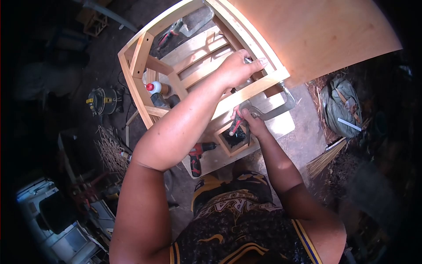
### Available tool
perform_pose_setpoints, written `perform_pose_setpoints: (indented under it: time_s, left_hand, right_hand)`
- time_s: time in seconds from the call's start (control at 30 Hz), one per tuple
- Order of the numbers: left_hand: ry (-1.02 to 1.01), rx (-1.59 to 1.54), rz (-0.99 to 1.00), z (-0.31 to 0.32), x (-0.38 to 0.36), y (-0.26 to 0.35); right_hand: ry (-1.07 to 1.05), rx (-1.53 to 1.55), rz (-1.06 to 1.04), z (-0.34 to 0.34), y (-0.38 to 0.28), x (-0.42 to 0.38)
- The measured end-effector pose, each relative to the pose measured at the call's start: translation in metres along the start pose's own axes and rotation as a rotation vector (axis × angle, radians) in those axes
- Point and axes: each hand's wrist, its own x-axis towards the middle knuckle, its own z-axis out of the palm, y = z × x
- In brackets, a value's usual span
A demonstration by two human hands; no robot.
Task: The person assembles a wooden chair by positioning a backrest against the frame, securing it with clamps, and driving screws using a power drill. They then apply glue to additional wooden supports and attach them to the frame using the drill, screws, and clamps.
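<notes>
A light wooden frame [252, 90] with slats stands in front of me. My left hand [239, 69] reaches inside it, fingers curled near the front right corner around something mostly hidden, with a bit of metal showing. Below the front rail, my right hand [254, 123] is closed on the handles of a locking C-clamp [288, 103]. The clamp's curved jaw reaches up to the rail near the corner. Part of its handle is red.
A large plywood sheet [325, 35] lies at the upper right. A red drill [195, 158] and a small wooden box [233, 141] of dark screws sit below the frame. Inside are a red-capped bottle [160, 88] and another clamp [170, 35]. A sack [343, 108] lies right.
</notes>
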Motion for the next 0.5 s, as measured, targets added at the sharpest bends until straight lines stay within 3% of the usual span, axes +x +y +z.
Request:
perform_pose_setpoints:
  time_s: [0.07,0.3,0.37,0.5]
  left_hand:
    - [0.020,-0.027,0.036,0.001,-0.002,0.001]
    - [0.033,-0.027,0.071,0.002,0.007,-0.013]
    - [0.037,0.009,0.138,0.002,0.009,-0.014]
    - [-0.003,-0.099,0.118,0.001,0.004,-0.006]
  right_hand:
    - [-0.139,0.138,0.002,-0.014,0.007,0.005]
    - [-0.112,0.051,0.105,-0.018,-0.010,-0.004]
    - [-0.159,0.051,0.005,-0.024,-0.007,0.000]
    - [-0.114,-0.022,0.006,-0.022,-0.001,0.010]
